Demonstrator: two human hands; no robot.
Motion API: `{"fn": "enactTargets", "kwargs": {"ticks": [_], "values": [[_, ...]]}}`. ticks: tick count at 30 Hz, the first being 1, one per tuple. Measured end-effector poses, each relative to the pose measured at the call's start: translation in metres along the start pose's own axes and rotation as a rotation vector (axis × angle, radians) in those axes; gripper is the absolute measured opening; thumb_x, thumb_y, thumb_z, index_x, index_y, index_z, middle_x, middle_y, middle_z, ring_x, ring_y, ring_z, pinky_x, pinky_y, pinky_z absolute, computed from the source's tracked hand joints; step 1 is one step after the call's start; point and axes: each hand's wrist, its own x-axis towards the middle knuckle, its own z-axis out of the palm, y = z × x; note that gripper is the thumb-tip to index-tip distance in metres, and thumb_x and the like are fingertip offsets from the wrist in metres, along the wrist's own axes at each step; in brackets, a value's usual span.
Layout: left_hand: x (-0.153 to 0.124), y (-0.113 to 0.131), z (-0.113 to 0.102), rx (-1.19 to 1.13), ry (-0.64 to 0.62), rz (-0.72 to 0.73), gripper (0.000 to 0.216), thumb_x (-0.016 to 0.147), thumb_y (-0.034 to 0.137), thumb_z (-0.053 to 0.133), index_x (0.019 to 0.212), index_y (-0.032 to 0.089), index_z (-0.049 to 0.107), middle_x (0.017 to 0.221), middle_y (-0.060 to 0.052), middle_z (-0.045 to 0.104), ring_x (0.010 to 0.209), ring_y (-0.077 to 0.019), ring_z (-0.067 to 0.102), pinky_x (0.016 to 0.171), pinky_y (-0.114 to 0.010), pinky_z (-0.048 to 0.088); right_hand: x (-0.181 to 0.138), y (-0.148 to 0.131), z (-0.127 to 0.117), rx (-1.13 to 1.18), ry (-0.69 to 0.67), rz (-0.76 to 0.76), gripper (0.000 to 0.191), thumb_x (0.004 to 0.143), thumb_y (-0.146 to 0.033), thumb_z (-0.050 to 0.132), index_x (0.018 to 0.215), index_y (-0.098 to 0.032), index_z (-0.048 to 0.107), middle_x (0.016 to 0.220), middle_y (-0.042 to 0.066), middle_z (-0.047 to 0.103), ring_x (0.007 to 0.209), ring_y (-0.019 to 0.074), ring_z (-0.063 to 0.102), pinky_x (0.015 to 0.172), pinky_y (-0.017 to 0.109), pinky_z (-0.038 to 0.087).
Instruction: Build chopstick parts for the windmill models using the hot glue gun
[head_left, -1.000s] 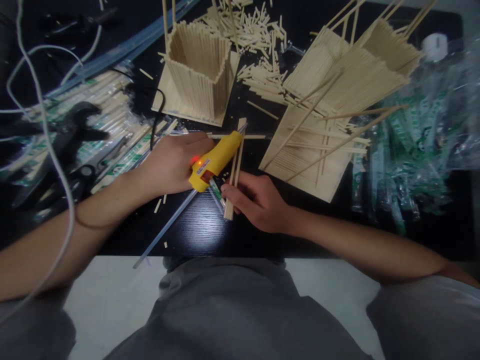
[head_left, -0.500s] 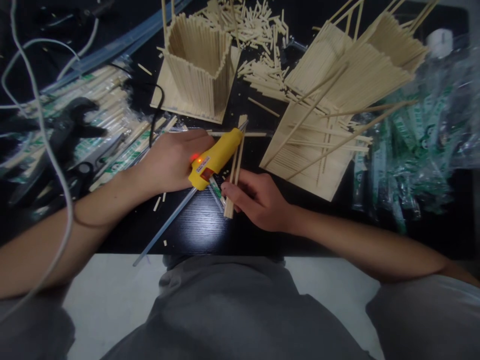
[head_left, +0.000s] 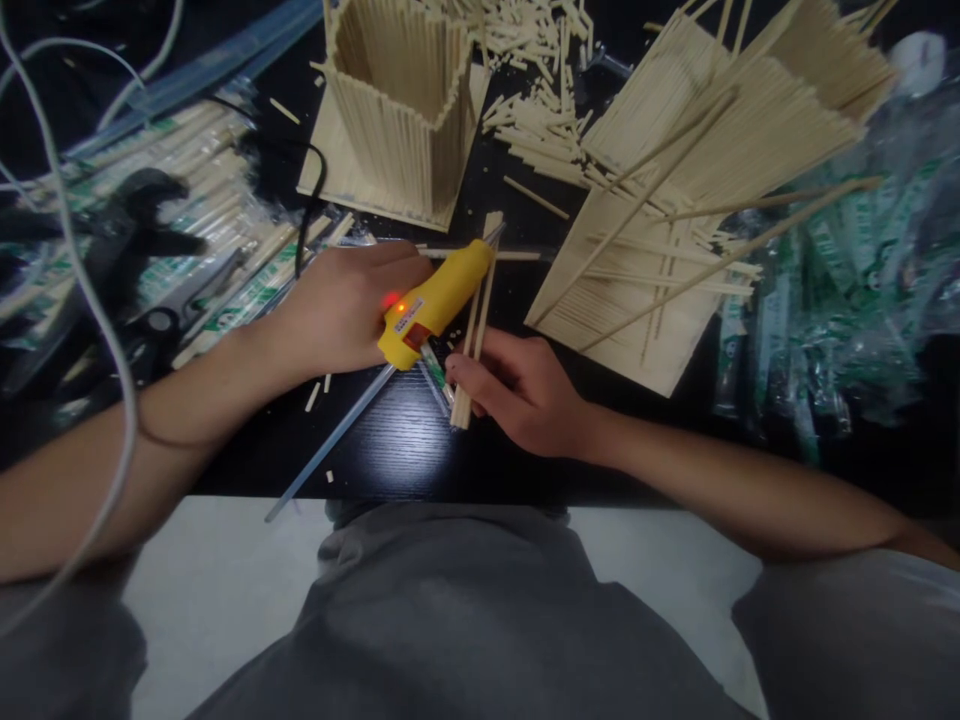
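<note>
My left hand (head_left: 356, 305) is closed round the handle of a yellow hot glue gun (head_left: 442, 300). A red light glows at its back, and a clear glue stick (head_left: 330, 440) trails from its rear towards the table edge. The gun's metal nozzle touches or nearly touches the top of a few wooden chopsticks (head_left: 482, 300). Those chopsticks are pinched near their lower end between the thumb and fingers of my right hand (head_left: 525, 390). They stand close together, with a narrow gap along part of their length. My left fingers are partly hidden behind the gun.
A box of upright sticks (head_left: 397, 120) stands on a stick base at the back. Right of it lies a larger stick structure (head_left: 637, 300). Cut stick pieces (head_left: 532, 140) are heaped between them. Wrapped chopsticks, scissors (head_left: 161, 320) and a white cable (head_left: 82, 270) lie left; empty wrappers (head_left: 817, 320) lie right.
The view has shifted slightly, so the far objects sit higher in the picture. Both hands keep their grip; the glue gun's nozzle stays at the top of the chopsticks.
</note>
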Motion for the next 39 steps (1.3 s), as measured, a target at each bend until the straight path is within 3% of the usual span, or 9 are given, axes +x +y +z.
{"fn": "enactTargets", "kwargs": {"ticks": [22,31,39], "values": [[0.0019,0.0021,-0.0002,-0.008,-0.027,-0.061,0.038,0.096,0.050,0.043,0.074,0.019,0.043,0.070,0.002,0.039,0.062,-0.0077,0.042,0.059,-0.023,0.024,-0.0008,-0.0001,-0.0002,-0.030,0.003,-0.005,0.035,0.101,-0.045,0.057,0.081,-0.017,0.058,0.061,-0.005,0.053,0.055,0.0062,0.046,0.053,0.020,0.035],[0.0011,0.0038,-0.0011,0.054,-0.070,-0.108,0.039,0.096,0.052,0.045,0.077,0.018,0.051,0.071,0.001,0.045,0.063,-0.0058,0.042,0.058,-0.022,0.029,-0.0011,0.0000,-0.0008,-0.037,-0.005,0.007,0.036,0.102,-0.046,0.054,0.084,-0.017,0.060,0.062,-0.003,0.053,0.057,0.0075,0.050,0.054,0.021,0.037],[0.0021,0.0087,-0.0049,0.007,-0.057,-0.118,0.044,0.096,0.054,0.040,0.073,0.017,0.048,0.069,0.002,0.037,0.061,-0.0047,0.036,0.059,-0.023,0.022,-0.0015,-0.0016,-0.0005,-0.044,-0.003,0.016,0.034,0.103,-0.045,0.053,0.085,-0.017,0.061,0.063,-0.003,0.052,0.059,0.0082,0.052,0.055,0.021,0.038]]}}
